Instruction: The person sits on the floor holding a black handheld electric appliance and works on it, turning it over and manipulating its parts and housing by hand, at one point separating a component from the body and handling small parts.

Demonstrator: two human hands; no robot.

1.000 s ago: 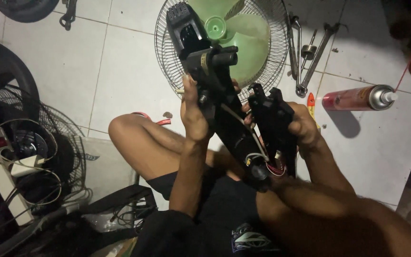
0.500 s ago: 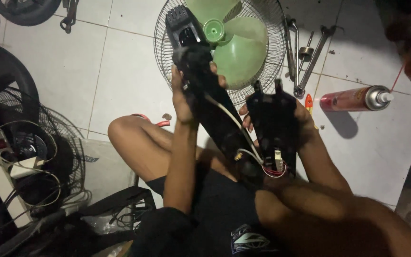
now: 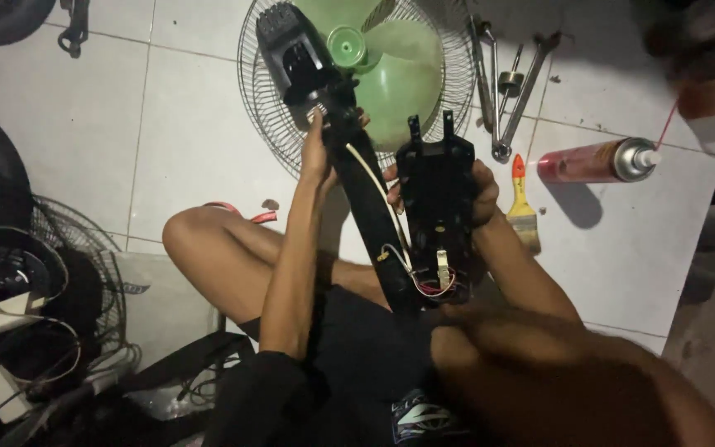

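My left hand (image 3: 318, 147) grips a long black fan stand column (image 3: 367, 199), whose top carries a black motor housing (image 3: 293, 50). My right hand (image 3: 480, 192) holds a black plastic cover panel (image 3: 435, 199) upright beside the column. White and red wires (image 3: 414, 269) run from the column into the panel's lower end. I sit on the tiled floor with both pieces held over my lap, their lower ends close together.
A green fan blade in a wire grille (image 3: 407, 74) lies on the floor ahead. Wrenches (image 3: 513, 91), a paintbrush (image 3: 521, 209) and a red spray can (image 3: 597, 161) lie to the right. More fan grilles and cables (image 3: 35, 290) are piled at the left.
The column and the cover panel have swung more upright and now stand nearly parallel. My left hand has slid higher up the column.
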